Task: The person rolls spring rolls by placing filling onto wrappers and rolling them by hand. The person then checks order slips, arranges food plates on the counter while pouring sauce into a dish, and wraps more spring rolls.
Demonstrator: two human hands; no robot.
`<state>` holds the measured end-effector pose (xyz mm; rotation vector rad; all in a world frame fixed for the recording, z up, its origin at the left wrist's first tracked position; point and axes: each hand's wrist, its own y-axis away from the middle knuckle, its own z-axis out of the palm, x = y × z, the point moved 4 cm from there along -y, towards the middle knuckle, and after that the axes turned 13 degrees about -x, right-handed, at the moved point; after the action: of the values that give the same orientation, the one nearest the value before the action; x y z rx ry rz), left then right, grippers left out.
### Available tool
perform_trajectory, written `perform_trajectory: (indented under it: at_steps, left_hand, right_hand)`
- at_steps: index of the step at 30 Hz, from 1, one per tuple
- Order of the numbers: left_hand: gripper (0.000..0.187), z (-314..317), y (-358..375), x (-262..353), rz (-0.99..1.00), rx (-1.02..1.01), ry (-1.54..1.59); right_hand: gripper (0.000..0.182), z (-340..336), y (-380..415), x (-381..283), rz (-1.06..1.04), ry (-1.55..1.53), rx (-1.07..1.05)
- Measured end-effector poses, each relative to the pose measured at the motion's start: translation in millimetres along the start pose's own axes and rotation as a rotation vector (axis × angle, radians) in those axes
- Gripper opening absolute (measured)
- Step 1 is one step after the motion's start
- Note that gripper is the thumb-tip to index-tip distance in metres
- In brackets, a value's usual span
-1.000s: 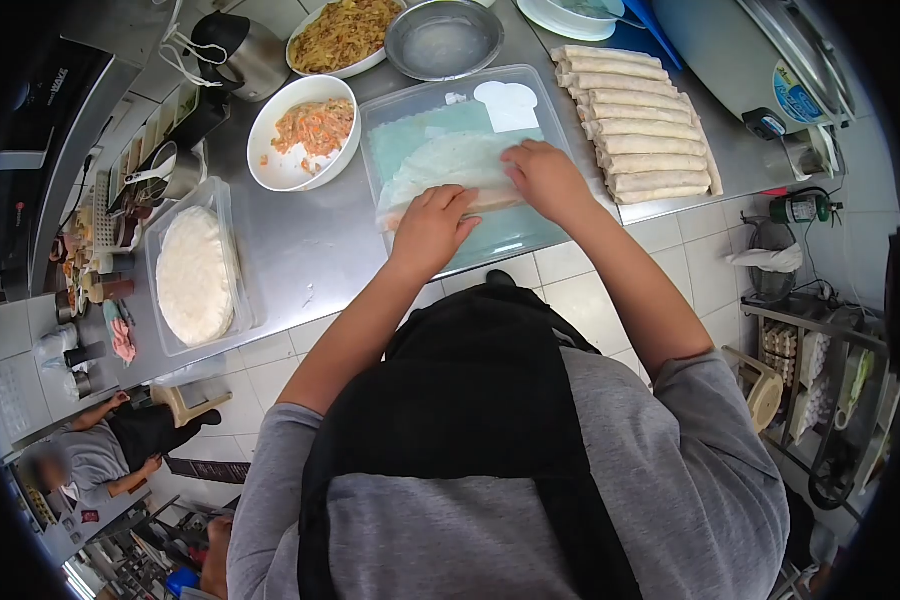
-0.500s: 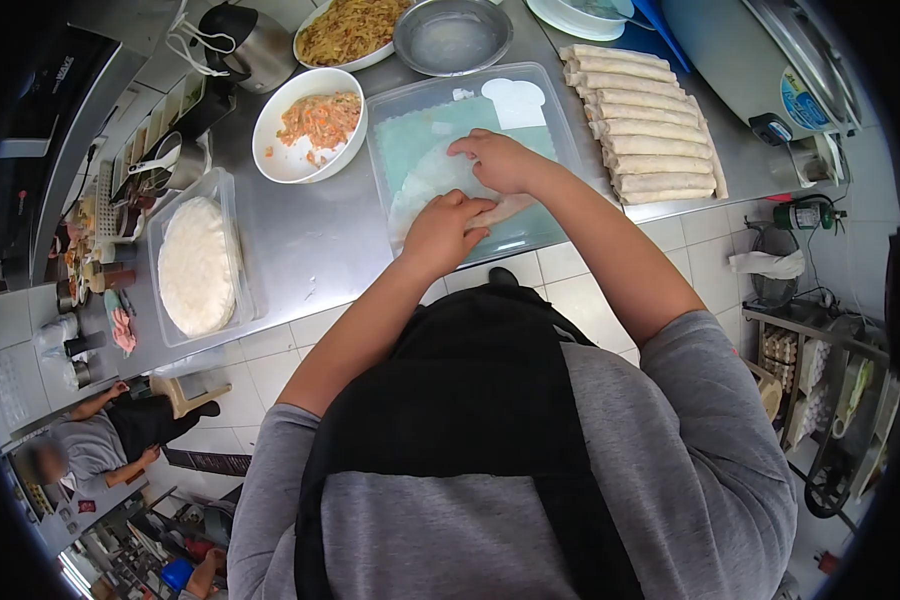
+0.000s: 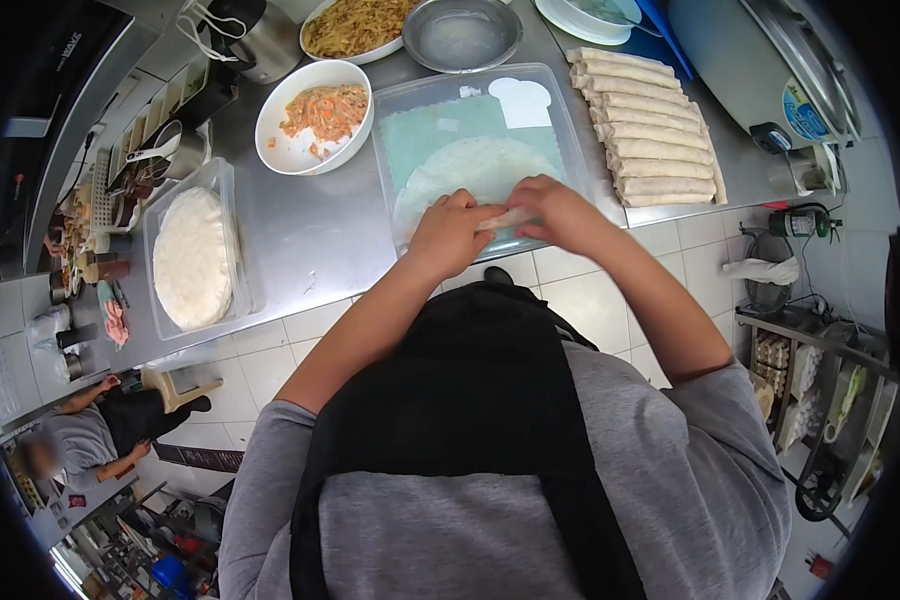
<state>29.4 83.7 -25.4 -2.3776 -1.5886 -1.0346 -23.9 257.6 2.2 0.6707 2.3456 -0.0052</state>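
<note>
A thin round white wrapper [image 3: 480,162] lies on a pale green sheet [image 3: 415,125] inside a clear plastic lid [image 3: 560,95]. Its near edge is folded into a partly rolled spring roll [image 3: 510,217]. My left hand [image 3: 448,235] has its fingers and thumb closed on the left part of this roll. At the right part, my right hand [image 3: 567,215] is curled over the roll, slightly blurred. To the right lies a row of several finished spring rolls [image 3: 660,140]. A white bowl [image 3: 273,150] holds an orange, shredded filling [image 3: 325,110].
A stack of round wrappers [image 3: 192,260] sits in a clear container at the left. Along the back stand a dish of brown noodle-like food [image 3: 355,25], a metal bowl [image 3: 463,35] and a steel jug [image 3: 265,45]. A co-worker [image 3: 95,430] is at the lower left.
My right hand has come down from the wrapper's middle to the roll's right part, beside my left hand. More of the wrapper now shows. My left hand stays at the roll.
</note>
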Motion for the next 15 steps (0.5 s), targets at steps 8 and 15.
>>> perform_trajectory:
  at_steps: [8,15]
  left_hand:
    - [0.041,0.0,-0.1,2.0,-0.007,-0.016,-0.018]
    - [0.045,1.5,4.2,1.7,-0.004,0.013,0.017]
  right_hand:
    - [0.036,18.4,0.2,12.2,0.131,0.093,0.019]
    - [0.033,18.7,16.8,17.0,0.166,-0.07,0.085]
